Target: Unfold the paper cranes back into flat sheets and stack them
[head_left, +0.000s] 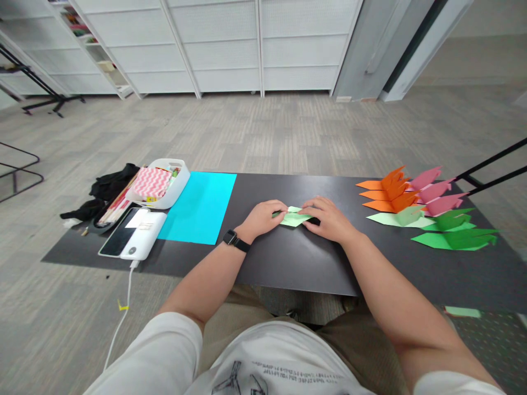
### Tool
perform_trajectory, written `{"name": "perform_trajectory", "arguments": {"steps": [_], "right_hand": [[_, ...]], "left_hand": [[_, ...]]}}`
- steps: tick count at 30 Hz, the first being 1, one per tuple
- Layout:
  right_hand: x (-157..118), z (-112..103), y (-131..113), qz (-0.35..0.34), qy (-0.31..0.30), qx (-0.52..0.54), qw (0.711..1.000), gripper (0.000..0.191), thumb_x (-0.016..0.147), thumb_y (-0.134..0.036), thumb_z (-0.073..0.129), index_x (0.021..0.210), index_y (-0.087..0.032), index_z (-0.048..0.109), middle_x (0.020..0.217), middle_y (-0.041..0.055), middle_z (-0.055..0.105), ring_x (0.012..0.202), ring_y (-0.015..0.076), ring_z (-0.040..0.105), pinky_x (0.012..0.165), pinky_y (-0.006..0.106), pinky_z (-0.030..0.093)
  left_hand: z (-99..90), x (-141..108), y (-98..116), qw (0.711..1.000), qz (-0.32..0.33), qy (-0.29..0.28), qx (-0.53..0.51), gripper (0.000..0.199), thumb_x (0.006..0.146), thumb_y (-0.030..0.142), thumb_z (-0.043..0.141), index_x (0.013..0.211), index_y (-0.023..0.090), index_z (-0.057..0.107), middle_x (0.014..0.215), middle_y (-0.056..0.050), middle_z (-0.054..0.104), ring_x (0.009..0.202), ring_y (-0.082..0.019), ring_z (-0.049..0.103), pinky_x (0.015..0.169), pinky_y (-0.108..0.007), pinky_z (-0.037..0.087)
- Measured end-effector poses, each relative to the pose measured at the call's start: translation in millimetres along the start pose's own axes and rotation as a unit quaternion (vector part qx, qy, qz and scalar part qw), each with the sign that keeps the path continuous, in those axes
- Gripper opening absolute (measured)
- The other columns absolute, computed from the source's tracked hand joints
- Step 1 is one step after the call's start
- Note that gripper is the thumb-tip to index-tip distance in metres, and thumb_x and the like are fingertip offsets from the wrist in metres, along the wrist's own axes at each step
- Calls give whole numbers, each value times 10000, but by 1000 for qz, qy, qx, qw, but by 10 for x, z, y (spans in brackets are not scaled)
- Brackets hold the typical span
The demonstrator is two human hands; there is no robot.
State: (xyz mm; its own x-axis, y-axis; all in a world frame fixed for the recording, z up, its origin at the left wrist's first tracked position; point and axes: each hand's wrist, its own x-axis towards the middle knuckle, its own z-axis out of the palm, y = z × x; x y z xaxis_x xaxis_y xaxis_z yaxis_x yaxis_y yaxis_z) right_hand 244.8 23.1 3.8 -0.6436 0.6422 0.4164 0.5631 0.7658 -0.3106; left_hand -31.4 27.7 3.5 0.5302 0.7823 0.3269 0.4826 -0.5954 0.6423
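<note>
A small piece of light green folded paper (293,218) lies at the middle of the dark table, between my two hands. My left hand (265,218) grips its left edge, thumb and fingers pinched together. On the other side, my right hand (325,218) has its fingers bent over the right edge of the paper, with the thumb below. Part of the paper is hidden under the fingers of both hands. A black watch (236,240) is on my left wrist.
Orange (389,192), pink (438,195) and green folded paper figures (455,238) stand at the right. Blue paper sheets (201,208), a white bin (181,184), a phone (119,233) and a white power bank (144,236) with a cable are at the left on the black table (296,263).
</note>
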Motion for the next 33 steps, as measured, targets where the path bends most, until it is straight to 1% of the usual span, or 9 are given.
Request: {"name": "perform_trajectory", "arguments": {"steps": [5, 8, 12, 14, 17, 21, 24, 27, 33], "right_hand": [[6, 12, 18, 4, 54, -27, 998, 146, 1008, -270, 658, 1060, -304, 790, 1109, 59, 777, 1056, 264, 697, 1067, 516, 487], [12, -2, -6, 7, 64, -37, 997, 158, 1027, -250, 628, 1047, -283, 781, 1049, 58, 788, 1005, 258, 704, 961, 462, 521], [14, -49, -64, 18, 86, -28, 996, 166, 1048, -263, 603, 1060, -267, 769, 1033, 64, 795, 980, 249, 719, 904, 422, 544], [10, -79, -96, 24, 100, -17, 995, 173, 1053, -281, 597, 1055, -265, 769, 1029, 66, 800, 961, 246, 726, 891, 416, 554], [0, -124, -141, 56, 116, 1, 992, 199, 1055, -317, 586, 1039, -275, 780, 1025, 72, 810, 951, 259, 734, 904, 434, 562], [-8, -143, -162, 123, 127, 33, 984, 231, 1042, -365, 584, 1107, -288, 791, 1060, 79, 824, 966, 284, 749, 937, 472, 576], [-6, -100, -123, 155, 109, 54, 980, 271, 1027, -380, 596, 1206, -291, 779, 1061, 67, 826, 990, 281, 762, 937, 459, 583], [5, -19, -59, 168, 60, 85, 980, 283, 1019, -361, 598, 1224, -288, 779, 1022, 47, 828, 959, 258, 771, 903, 417, 581], [11, 132, 37, 162, -2, 56, 985, 277, 1009, -315, 613, 1233, -284, 773, 963, 40, 822, 928, 259, 751, 963, 461, 508]], "left_hand": [[-40, -32, 78, 999, 35, -9, -21, 165, 1002, 341, 679, 1092, 219, 744, 1206, -75, 777, 1145, -227, 728, 1067, -386, 560], [-63, -43, 98, 998, 56, -29, -13, 324, 910, 418, 814, 1152, 222, 723, 1243, -87, 764, 1178, -258, 714, 1084, -417, 552], [-77, -56, 108, 998, 56, -20, 13, 174, 986, 284, 694, 1147, 229, 729, 1224, -73, 772, 1169, -245, 719, 1081, -425, 549], [-92, -69, 135, 999, 45, -8, 18, 179, 1012, 241, 628, 1155, 231, 734, 1212, -65, 781, 1156, -236, 725, 1072, -420, 551], [-132, -89, 206, 1000, 18, 3, 8, 173, 1015, 260, 626, 1136, 234, 746, 1160, -51, 798, 1096, -226, 741, 1028, -396, 564], [-163, -92, 263, 999, -14, 30, -40, 180, 1027, 332, 623, 991, 215, 755, 1058, -56, 798, 997, -210, 746, 940, -353, 581], [-138, -76, 220, 998, -20, 38, -52, 197, 1022, 344, 624, 950, 213, 752, 1077, -64, 790, 1018, -214, 740, 967, -368, 579], [-84, -64, 138, 999, -38, 26, -7, 159, 988, 309, 653, 900, 220, 752, 1132, -57, 780, 1081, -227, 722, 1069, -425, 541], [65, -75, 41, 989, -118, 11, 91, 106, 925, 250, 676, 852, 238, 752, 1284, -59, 700, 1267, -282, 627, 1272, -626, 323]]}}
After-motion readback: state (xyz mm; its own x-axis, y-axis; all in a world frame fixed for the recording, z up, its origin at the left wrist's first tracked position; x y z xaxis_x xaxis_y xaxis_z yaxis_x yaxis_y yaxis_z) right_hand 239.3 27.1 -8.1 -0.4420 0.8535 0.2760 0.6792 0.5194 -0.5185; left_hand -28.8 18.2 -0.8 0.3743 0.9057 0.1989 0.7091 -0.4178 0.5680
